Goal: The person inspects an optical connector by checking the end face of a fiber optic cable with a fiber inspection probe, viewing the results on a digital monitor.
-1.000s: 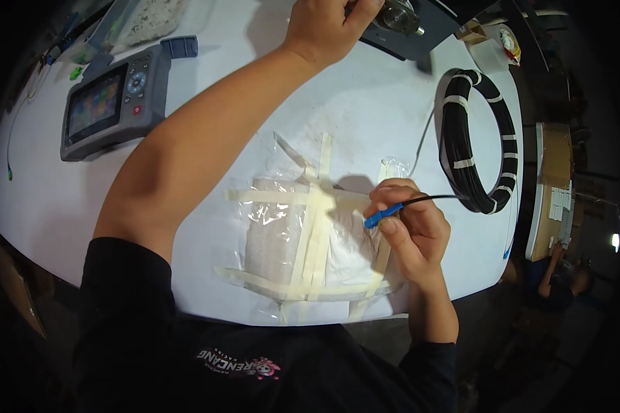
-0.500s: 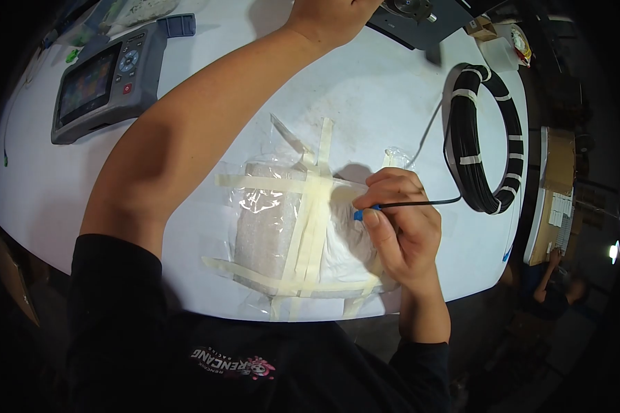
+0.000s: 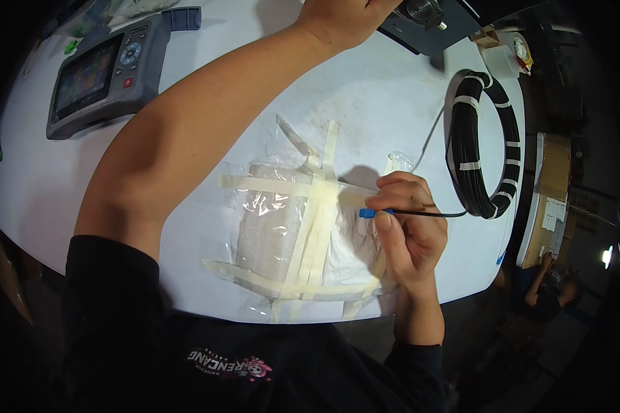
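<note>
Between the thumb and fingers of my right hand (image 3: 412,230) is a blue connector (image 3: 375,213) on the end of a black cable (image 3: 441,214). The cable runs right to a black cable coil (image 3: 466,148) bound with white ties. Below and left of this hand lies a clear-wrapped pad (image 3: 269,227) crossed by strips of cream tape. My left hand (image 3: 344,20) reaches to the top edge, beside a dark device with a round metal part (image 3: 424,12); its fingertips are cut off by the frame, so its grip is hidden.
A grey handheld tester (image 3: 107,76) with a screen and buttons lies at the upper left of the white table (image 3: 365,89). A small cardboard box (image 3: 486,36) and a white roll (image 3: 501,62) stand at the upper right. Another person (image 3: 554,289) is at the far right.
The view has shifted slightly. My right hand has moved a little to the right with the connector, which now shows more clearly and points left. My left hand stays at the dark device.
</note>
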The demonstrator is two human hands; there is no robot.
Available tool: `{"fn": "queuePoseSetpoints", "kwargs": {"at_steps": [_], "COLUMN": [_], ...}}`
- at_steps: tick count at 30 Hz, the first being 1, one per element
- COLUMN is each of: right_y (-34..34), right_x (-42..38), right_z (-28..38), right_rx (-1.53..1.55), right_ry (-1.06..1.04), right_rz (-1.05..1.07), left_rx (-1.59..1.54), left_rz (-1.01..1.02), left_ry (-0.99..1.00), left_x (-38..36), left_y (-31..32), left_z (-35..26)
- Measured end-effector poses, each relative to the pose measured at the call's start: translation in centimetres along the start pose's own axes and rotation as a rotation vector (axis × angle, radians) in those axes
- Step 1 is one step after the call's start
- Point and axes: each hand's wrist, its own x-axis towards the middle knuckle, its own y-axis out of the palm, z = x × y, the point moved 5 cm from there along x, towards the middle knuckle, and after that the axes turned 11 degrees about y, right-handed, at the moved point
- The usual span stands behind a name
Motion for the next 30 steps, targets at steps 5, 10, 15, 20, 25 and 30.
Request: {"fn": "queuePoseSetpoints", "kwargs": {"at_steps": [5,10,15,20,25,30], "right_y": [0.19,-0.09,0.14,0.09,-0.08,0.14], "right_x": [0.0,0.04,-0.15,0.04,-0.12,0.03], "right_z": [0.58,0.27,0.31,0.39,0.0,0.69], "right_rx": [-0.06,-0.039,-0.072,-0.072,-0.038,-0.09], "right_ry": [-0.047,-0.041,-0.05,-0.052,-0.031,-0.063], "right_rz": [0.063,-0.004,0.055,0.013,0.008,0.008], "left_rx": [0.015,0.0,0.007,-0.002,0.003,0.003], "left_rz": [0.004,0.003,-0.009,0.019,0.008,0.013], "left_ry": [0.016,0.009,0.028,-0.033,-0.025,-0.015], "left_x": [-0.02,-0.05,0.0,-0.05,-0.03,-0.05], "left_y": [0.05,-0.03,0.09,0.11,0.05,0.11], "left_z": [0.0,-0.07,-0.08,-0.05,-0.02,0.02]}}
